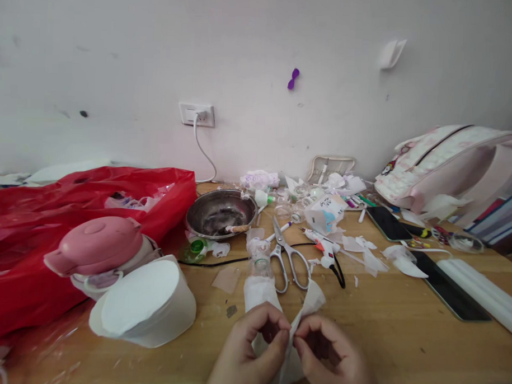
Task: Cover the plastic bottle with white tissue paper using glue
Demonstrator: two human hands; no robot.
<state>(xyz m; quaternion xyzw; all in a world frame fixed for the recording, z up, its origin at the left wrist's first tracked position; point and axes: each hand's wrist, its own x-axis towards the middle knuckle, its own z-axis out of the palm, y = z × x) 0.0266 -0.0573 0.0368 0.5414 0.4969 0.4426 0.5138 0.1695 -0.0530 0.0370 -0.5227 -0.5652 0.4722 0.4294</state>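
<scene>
Both hands meet low in the middle of the head view, pinching a thin white sheet (313,299) that looks like tissue or soft paper. My left hand (256,349) has its thumb and forefinger closed on the sheet's left side. My right hand (332,354) pinches it close by, with the upper corner standing up above the fingers. Just beyond my left hand lies a clear plastic bottle (261,265) with white material (258,292) around its lower part. A pair of scissors (288,255) with grey handles rests beyond the hands.
An orange-and-white glue gun (327,251) lies right of the scissors. Behind are a metal bowl (200,215) and scattered scraps. At left stand a white paper hat-like form (151,306), a pink-lidded container (100,245) and a red plastic bag (23,223). Phones (449,288) and a backpack (433,164) are at right.
</scene>
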